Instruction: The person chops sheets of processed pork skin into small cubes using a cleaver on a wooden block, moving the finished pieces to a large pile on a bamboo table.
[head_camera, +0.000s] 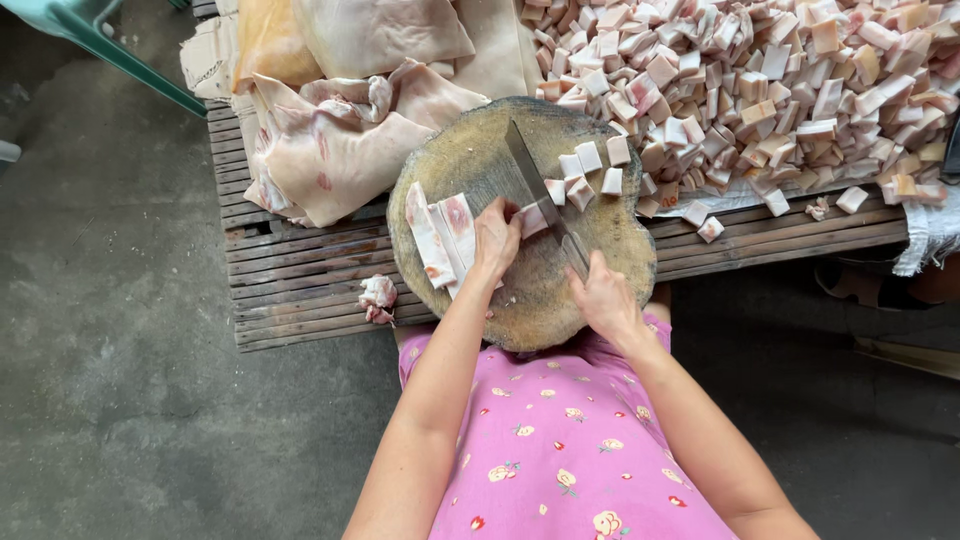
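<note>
Your right hand (603, 295) is wrapping its fingers (588, 285) closed around the handle of the cleaver (535, 185), and the blade is angling away from you toward the far left across the round wooden chopping block (470, 160). Your left hand (495, 240) is curling its fingers (508, 222) down onto a strip of pork fat (533, 220) right at the blade, pinning it to the block, so they're pretty much closed on it.

Just left of that hand, a few more long strips (440, 235) are lying side by side on the block, pink and white. On the far side of the blade, a handful of freshly cut cubes (590, 170) are sitting near the block's right edge.

The block is resting on a low slatted wooden table (300, 280). Far right of it, a huge pile of cut cubes (760, 80) is covering most of the table. To the far left, big uncut slabs of pork skin (340, 140) are draping over each other. A small scrap (378, 297) is lying on the slats near the left of the block.

You're wearing a pink flowered shirt (560, 450), and everything's sitting over a grey concrete floor (110, 300).
</note>
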